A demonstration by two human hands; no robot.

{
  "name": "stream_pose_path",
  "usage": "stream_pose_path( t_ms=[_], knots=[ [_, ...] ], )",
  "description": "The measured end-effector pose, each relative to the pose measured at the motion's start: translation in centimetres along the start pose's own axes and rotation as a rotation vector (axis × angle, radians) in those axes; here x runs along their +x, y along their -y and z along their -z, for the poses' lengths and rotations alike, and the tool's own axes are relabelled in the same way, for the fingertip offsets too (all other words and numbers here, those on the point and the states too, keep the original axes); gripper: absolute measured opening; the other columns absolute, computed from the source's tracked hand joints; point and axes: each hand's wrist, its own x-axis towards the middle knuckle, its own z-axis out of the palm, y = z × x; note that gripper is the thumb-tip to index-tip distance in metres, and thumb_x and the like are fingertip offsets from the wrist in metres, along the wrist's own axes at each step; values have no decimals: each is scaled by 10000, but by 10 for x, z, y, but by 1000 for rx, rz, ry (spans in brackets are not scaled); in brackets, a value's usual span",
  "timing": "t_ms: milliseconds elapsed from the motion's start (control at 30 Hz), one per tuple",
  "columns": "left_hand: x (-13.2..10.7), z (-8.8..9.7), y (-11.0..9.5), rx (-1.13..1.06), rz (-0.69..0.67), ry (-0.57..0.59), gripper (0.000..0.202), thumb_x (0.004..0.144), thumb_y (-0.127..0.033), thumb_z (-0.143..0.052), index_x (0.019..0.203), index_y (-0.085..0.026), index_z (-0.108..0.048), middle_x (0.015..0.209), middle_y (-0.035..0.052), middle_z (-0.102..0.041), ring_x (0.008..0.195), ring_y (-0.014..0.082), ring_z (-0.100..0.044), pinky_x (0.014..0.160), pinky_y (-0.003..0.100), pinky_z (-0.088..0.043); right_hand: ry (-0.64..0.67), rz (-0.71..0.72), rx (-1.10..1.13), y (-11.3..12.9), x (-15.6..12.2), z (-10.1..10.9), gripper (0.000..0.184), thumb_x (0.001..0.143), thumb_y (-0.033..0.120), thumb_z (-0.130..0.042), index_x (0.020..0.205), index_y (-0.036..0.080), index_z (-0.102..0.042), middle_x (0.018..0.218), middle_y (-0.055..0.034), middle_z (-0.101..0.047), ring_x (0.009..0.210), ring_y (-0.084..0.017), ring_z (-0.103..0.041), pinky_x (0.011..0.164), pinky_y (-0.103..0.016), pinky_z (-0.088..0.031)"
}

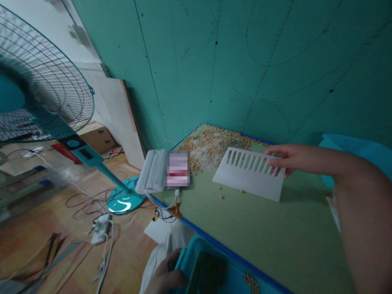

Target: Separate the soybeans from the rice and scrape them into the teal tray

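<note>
My right hand [289,158] is closed on the upper right corner of a white slotted plastic scraper [249,177], which stands tilted on the green tabletop [260,228]. Behind it lies a heap of yellow beans [202,141], soybeans by their look, mixed with white translucent granules [208,157]. Three loose beans [221,197] sit in front of the scraper. At the bottom edge, my left hand [167,274] grips the left rim of a blue plastic container [188,261] held against the table's front edge. Some beans [251,281] and a dark area show inside it.
A phone [177,168], its screen blurred out, and a white padded object [154,170] stand at the table's left corner with a cable. A blue fan [82,151] and power strip [101,228] are on the floor at left. Another blue container [355,151] stands at right, before a green wall [232,61].
</note>
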Motion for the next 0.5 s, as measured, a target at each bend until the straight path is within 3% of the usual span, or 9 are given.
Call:
stream_pose_path(
  t_ms=[233, 500],
  knots=[
    [-8, -11, -3, -29, -48, -16, 351, 365, -6, -563, 581, -233, -722, 440, -81, -627, 444, 125, -515, 489, 225, -406, 82, -4, 36, -11, 9, -1, 210, 784, 387, -507, 881, 202, -492, 787, -23, -683, 715, -169, -656, 531, -243, -504],
    [-7, -9, -4, 43, -53, -43, 375, 376, -8, -565, 651, -208, -724, 465, -65, -645, 418, 119, -484, 479, 233, -397, 165, -66, 65, -3, 12, -10, 166, 746, 297, -557, 832, 200, -454, 781, -10, -684, 666, -145, -663, 493, -210, -503]
  ],
)
